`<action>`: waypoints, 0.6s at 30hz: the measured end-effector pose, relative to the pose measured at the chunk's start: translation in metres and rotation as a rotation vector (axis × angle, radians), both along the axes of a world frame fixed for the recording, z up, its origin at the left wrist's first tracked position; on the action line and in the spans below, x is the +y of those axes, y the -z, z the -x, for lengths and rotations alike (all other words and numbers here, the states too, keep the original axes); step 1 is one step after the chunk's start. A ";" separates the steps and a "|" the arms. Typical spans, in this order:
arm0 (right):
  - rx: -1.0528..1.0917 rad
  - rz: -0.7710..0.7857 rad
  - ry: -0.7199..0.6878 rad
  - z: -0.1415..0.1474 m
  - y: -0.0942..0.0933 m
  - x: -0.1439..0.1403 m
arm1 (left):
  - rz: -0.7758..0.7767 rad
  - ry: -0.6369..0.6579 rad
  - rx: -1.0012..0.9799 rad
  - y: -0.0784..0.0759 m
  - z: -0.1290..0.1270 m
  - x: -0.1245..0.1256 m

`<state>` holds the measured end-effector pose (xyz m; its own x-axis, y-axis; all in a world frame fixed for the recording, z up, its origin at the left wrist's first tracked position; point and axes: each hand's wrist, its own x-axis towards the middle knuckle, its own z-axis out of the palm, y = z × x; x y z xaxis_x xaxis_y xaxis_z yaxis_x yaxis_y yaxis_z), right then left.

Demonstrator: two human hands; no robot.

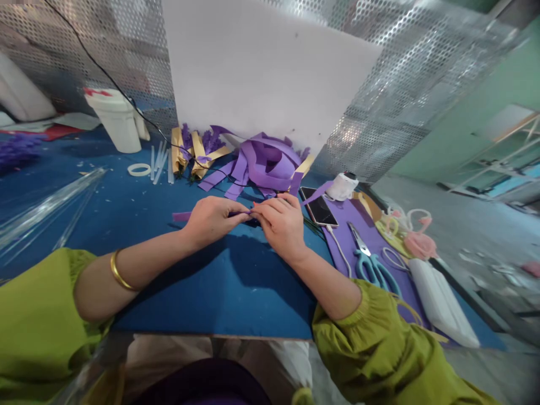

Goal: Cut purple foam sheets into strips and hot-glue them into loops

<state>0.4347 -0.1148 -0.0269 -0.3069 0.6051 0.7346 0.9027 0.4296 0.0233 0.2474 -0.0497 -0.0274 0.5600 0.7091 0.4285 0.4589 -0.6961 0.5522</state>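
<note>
My left hand (pixel 213 219) is closed, pinching a narrow purple ribbon strip (pixel 181 216) whose loose end sticks out to the left past the wrist side. Close against it, the fingertips of my right hand (pixel 282 228) meet those of the left, closed on the same strip where a bit of purple shows between them. What lies under the right fingers is mostly hidden. Thin dark green stems (pixel 313 226) emerge just right of that hand. Behind both hands lies a heap of wide purple ribbon (pixel 270 163).
Two small wrapped purple bouquets (pixel 198 154), clear sticks (pixel 159 163) and a tape ring (pixel 139 169) lie at back left, near a white bin (pixel 116 121). At right are a phone (pixel 319 206), blue-handled scissors (pixel 373 264), a thread spool (pixel 341 187) and a white packet (pixel 442 304).
</note>
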 end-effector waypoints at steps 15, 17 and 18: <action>-0.020 -0.005 0.035 0.000 -0.003 -0.002 | 0.000 0.016 -0.004 -0.001 0.000 -0.001; -0.019 -0.007 0.069 -0.001 -0.004 -0.001 | 0.007 0.002 0.013 -0.002 0.000 -0.001; -0.011 -0.014 0.082 -0.002 -0.005 -0.001 | 0.014 -0.006 0.023 -0.002 0.001 -0.001</action>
<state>0.4369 -0.1154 -0.0220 -0.2649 0.6178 0.7404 0.9344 0.3540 0.0389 0.2469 -0.0506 -0.0254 0.5653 0.7182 0.4056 0.4756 -0.6856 0.5511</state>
